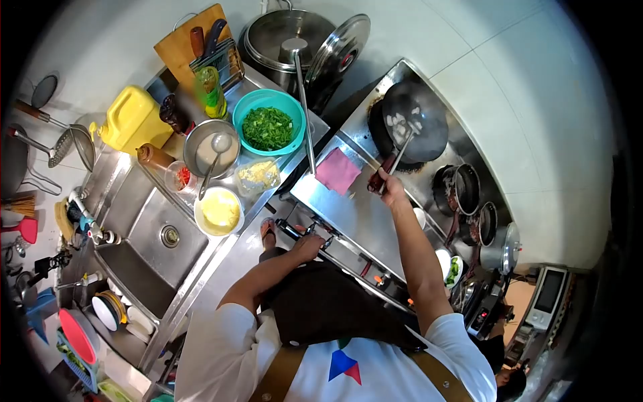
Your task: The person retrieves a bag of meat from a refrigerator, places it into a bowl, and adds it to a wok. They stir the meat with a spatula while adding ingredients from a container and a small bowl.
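Observation:
My right hand [392,187] is closed around the handle of a metal spatula [403,149], close beside the dark wok handle [378,177]. The spatula's head reaches into a black wok [432,130] on the burner, among several pale pieces of food [400,126]. Lower down, my left hand [308,246] is closed at a stove valve [327,242] on the front of the steel stove [365,221]; its fingertips are partly hidden. A folded pink cloth [338,170] lies on the stove top, left of the right hand.
On the left counter stand a teal bowl [242,110] of chopped greens, a metal bowl [189,151] with a ladle, a bowl of yellow food [221,210] and a yellow jug [134,120]. A sink [151,234] is below them. Small pans [467,189] sit right of the wok.

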Demonstrator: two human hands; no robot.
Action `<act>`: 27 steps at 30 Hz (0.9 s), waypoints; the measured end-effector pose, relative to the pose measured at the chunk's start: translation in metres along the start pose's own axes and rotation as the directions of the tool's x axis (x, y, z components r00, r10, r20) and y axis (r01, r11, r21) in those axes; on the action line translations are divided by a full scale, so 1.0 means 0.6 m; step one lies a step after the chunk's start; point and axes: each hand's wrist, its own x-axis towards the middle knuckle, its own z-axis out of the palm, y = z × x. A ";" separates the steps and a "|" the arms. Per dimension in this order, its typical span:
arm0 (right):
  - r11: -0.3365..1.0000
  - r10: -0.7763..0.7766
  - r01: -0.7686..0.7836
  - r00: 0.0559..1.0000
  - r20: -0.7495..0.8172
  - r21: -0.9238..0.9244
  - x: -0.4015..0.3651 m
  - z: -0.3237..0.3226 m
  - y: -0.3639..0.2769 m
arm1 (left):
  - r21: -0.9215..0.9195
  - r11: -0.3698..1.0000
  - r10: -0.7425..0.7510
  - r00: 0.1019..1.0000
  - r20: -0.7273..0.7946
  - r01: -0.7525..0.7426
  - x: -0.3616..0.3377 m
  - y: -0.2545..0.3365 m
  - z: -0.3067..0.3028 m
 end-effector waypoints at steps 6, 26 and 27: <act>0.996 -0.041 0.049 0.993 -0.110 0.071 -0.076 0.008 -0.088 | 0.205 0.972 0.110 0.993 0.035 -0.115 0.025 -0.032 0.038; 0.987 0.029 -0.013 0.995 -0.096 0.161 -0.105 -0.007 -0.107 | 0.320 0.936 0.104 0.983 0.154 -0.149 0.040 -0.031 0.015; 0.986 0.032 -0.016 0.995 -0.096 0.164 -0.106 -0.007 -0.106 | 0.320 0.936 0.104 0.983 0.151 -0.148 0.042 -0.031 0.016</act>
